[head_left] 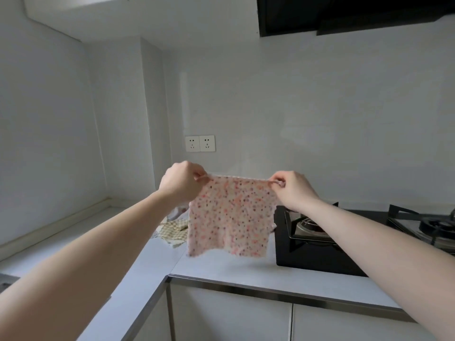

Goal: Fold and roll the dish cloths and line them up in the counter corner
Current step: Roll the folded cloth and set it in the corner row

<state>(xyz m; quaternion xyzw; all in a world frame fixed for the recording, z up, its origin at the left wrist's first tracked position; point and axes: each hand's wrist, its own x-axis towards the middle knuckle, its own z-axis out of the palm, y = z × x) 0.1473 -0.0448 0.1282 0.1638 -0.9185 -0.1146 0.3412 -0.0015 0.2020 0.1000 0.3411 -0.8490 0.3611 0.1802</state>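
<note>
Both hands hold up one cloth (230,215) above the counter (221,269). Left hand (182,182) pinches the cloth's top left corner, fingers curled over the edge, the back of the hand toward the camera. Right hand (291,189) pinches the top right corner in the same way, thumb and fingertips closed on the fabric. Between them the top edge is pulled nearly straight, and the cloth hangs flat and open below it, pale with small pink, red and dark dots. Its lower edge hangs above the counter; whether it touches the surface cannot be told.

Behind the cloth, on its left side, a checked cloth (172,231) lies crumpled on the counter, partly hidden by the left forearm and by the hanging cloth. A bit of another pale fabric shows just above the checked cloth, too hidden to make out.

Right of the cloth, a black stove (317,252) sits on the counter, with a burner grate near the right forearm and a second burner farther right. Above the cloth, on the wall, are two white sockets (200,143), side by side. Higher, above and right of the cloth, hangs a dark hood (344,13). Below the cloth, under the counter's metal edge, are white cabinet doors (231,318).
</note>
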